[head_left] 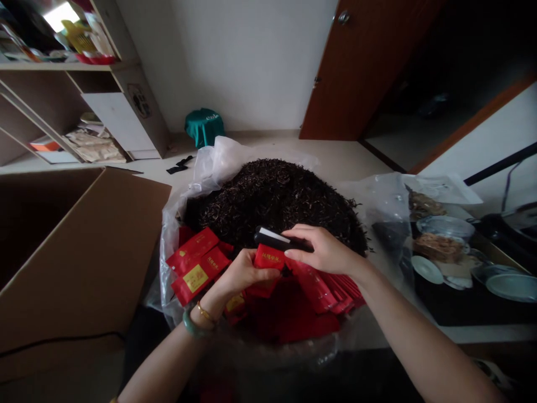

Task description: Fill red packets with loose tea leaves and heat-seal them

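Observation:
My left hand (247, 271) is closed around a small red foil tea packet (269, 257) with gold lettering. Just above the packet's top edge, my right hand (316, 245) grips a slim black handheld tool (272, 238) with a white strip along it; its exact kind I cannot make out. Behind both hands rises a heap of dark, twisted loose tea leaves (277, 190) in a large clear plastic bag (170, 252). Several red packets (197, 268) lie at the bag's left side, some with a yellow label. More red packets (331, 291) are stacked in a row below my right forearm.
An open cardboard box (126, 240) stands at left. On the right, a dark tray (453, 305) bears a lidded glass bowl (444, 226) and small white dishes. A teal-covered bin (205, 127) sits by the wall, near a wooden door (335, 84) and a shelf unit (126, 106).

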Demonstrator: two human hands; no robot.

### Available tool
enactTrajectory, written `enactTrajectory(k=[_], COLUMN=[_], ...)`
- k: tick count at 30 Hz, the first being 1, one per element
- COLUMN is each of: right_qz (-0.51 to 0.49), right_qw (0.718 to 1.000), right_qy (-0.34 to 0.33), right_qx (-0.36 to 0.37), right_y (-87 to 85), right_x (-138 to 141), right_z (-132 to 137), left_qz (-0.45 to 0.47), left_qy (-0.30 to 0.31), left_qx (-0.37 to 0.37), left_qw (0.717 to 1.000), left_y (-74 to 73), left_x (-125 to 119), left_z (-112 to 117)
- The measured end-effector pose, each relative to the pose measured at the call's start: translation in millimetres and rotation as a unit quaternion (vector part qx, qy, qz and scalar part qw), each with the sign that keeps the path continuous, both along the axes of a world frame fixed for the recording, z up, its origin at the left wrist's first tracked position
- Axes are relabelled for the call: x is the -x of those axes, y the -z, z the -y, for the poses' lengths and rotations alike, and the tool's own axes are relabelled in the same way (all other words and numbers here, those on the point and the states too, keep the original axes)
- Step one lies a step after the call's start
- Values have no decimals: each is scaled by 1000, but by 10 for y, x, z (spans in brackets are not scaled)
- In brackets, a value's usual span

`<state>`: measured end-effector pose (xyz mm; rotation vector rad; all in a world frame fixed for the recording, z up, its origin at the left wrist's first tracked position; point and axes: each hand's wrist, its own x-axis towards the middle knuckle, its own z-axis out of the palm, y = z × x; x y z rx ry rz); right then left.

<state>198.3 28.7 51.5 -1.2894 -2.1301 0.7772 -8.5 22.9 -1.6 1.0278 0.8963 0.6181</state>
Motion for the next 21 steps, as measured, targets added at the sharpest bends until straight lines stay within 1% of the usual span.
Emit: enactTrajectory(k=[4,8,12,16,18,21], right_qz=[-27,-10,-2,10,16,12], right_qw=[999,999,999,1000,1000,1000], right_qy=[21,2,3,14,16,11], right_qx=[35,53,32,3,-1,11], right_y=[-23,-21,20,67,81,93], right_x=[-122,-100,-1,34,39,32], right_z=[-30,3,31,36,45,59], left_qz=[-9,-11,-23,-22,-10,9], left_qy=[-3,-4,-12,-15,-29,-83], left_qx=[-3,0,3,0,1,-9], left_qw=[1000,1000,1000,1000,1000,996], left_y=[-8,-11,0,-7,-15,-21], left_x=[11,3,-2,-1,-7,-24], left_z=[-1,-12,-14,-11,-15,-29])
